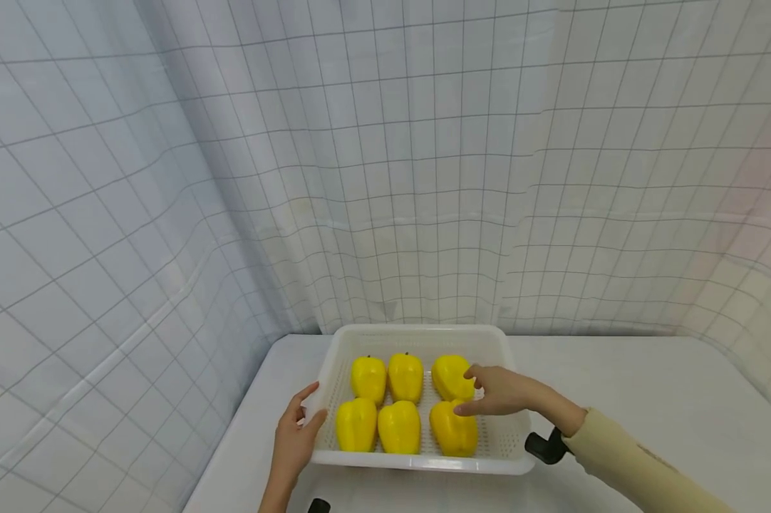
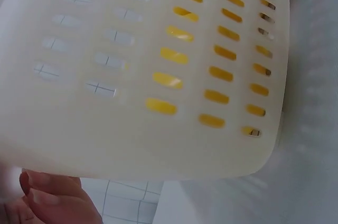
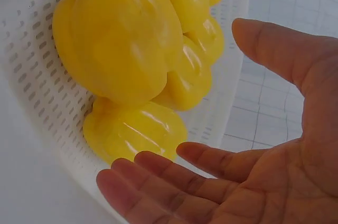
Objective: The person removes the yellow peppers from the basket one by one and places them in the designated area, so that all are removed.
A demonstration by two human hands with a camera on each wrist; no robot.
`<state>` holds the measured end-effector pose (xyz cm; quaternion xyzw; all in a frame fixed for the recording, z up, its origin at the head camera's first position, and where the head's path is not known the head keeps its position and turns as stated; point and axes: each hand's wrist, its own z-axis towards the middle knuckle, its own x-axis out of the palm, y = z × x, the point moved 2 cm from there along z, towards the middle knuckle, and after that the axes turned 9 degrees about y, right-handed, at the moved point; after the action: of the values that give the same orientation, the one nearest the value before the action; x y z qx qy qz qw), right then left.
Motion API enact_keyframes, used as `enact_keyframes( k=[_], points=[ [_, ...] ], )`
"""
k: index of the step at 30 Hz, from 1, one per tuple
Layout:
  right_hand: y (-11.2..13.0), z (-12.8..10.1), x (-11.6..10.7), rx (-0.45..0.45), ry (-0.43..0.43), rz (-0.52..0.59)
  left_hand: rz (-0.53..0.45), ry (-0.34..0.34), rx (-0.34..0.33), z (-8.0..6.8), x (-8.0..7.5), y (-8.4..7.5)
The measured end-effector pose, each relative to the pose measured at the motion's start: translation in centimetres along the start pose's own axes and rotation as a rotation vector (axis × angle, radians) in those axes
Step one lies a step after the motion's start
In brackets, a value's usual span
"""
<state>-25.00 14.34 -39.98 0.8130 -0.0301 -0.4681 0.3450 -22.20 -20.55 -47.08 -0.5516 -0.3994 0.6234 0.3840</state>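
A white plastic basket (image 1: pixel 424 463) with slotted walls holds several yellow bell peppers in two rows. My left hand (image 1: pixel 293 434) holds the basket's left rim; in the left wrist view, bent fingers (image 2: pixel 58 195) touch the rim beside the slotted wall. Over the basket's right side, my right hand (image 1: pixel 501 390) is spread, thumb apart from the fingers. Nearest to it are the back right pepper (image 1: pixel 451 376) and the front right pepper (image 1: pixel 454 431). In the right wrist view, the open palm (image 3: pixel 264 182) faces the peppers and nothing is in its grasp.
The basket stands on a white table (image 1: pixel 616 406). White curtains with a grid pattern (image 1: pixel 424 178) hang behind the table and along its left side. Black wrist-camera parts (image 1: pixel 546 447) show by the right wrist, close to the basket's corner.
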Motion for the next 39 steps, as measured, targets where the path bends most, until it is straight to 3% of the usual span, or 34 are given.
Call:
enact_keyframes(
  k=[8, 27, 39],
  points=[
    [0.2, 1.1, 0.7, 0.110, 0.054, -0.021, -0.128, 0.049, -0.026, -0.3, 0.1, 0.2],
    [0.7, 2.7, 1.9, 0.249, 0.141, -0.070, -0.166, 0.025, -0.032, -0.3, 0.2, 0.2],
    [1.0, 3.4, 2.4, 0.319, 0.139, -0.123, -0.188, 0.026, -0.033, -0.4, 0.4, 0.1]
  ],
)
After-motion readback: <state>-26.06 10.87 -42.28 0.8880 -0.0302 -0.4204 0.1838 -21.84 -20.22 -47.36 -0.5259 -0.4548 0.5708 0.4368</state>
